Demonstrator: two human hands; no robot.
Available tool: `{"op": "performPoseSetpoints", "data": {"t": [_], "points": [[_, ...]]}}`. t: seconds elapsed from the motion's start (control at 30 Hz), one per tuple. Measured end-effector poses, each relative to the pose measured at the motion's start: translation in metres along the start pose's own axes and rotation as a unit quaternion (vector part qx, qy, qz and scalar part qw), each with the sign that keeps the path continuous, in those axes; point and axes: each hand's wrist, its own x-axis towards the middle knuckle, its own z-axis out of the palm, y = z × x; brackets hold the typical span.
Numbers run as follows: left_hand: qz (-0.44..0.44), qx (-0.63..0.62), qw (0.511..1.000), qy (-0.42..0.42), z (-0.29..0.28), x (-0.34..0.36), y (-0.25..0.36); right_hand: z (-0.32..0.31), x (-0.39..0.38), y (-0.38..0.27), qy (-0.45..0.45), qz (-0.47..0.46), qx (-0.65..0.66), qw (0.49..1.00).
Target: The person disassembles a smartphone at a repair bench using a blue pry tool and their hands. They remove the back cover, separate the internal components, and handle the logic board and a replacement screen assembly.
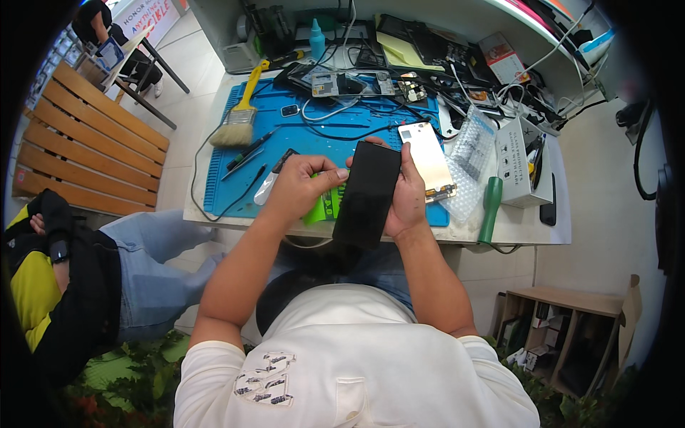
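Note:
A black smartphone (367,194), screen dark and facing up, is tilted over the front edge of the bench. My right hand (407,196) grips it along its right side, with the thumb on the edge and fingertips showing at the top. At its left edge, my left hand (307,187) has thumb and forefinger pinched together; anything between them is too small to make out. A bright green card or packet (325,205) lies behind the left fingers and is partly covered by the phone. Right of the phone, a pale screen panel (424,153) with a flex connector rests on the blue mat.
A yellow-handled brush (239,118), a screwdriver (251,148) and phone parts (353,84) lie on the blue mat (235,187). Bubble wrap (467,164), a green-handled tool (491,210) and a white box (524,164) stand rightward. A person (78,278) sits left.

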Motion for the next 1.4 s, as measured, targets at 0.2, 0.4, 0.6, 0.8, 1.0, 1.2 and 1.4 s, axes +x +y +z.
{"op": "performPoseSetpoints", "data": {"t": [0.2, 0.4, 0.6, 0.8, 1.0, 1.2, 1.4], "points": [[-0.002, -0.037, 0.999, -0.029, -0.001, 0.013, -0.003, 0.0, 0.001, -0.001, 0.02, 0.008, 0.029, 0.999], [0.012, -0.059, 0.998, 0.021, 0.006, 0.005, -0.005, -0.004, 0.0, 0.003, 0.014, -0.023, 0.049, 0.998], [0.024, -0.054, 0.998, 0.013, 0.003, 0.009, -0.005, 0.005, -0.003, 0.0, 0.028, -0.012, 0.034, 0.999], [0.013, -0.05, 0.999, 0.0, 0.002, 0.018, -0.007, -0.003, -0.001, 0.0, 0.016, 0.003, 0.035, 0.999], [-0.004, -0.043, 0.999, -0.028, -0.005, 0.026, -0.003, 0.0, 0.0, 0.0, 0.03, 0.019, 0.037, 0.999], [-0.01, -0.033, 0.998, -0.056, -0.01, 0.034, 0.005, 0.008, -0.004, -0.001, 0.029, 0.043, -0.002, 0.999], [-0.022, 0.009, 0.997, -0.078, -0.017, 0.039, 0.008, 0.001, -0.002, -0.003, 0.012, 0.061, -0.001, 0.998]]}}
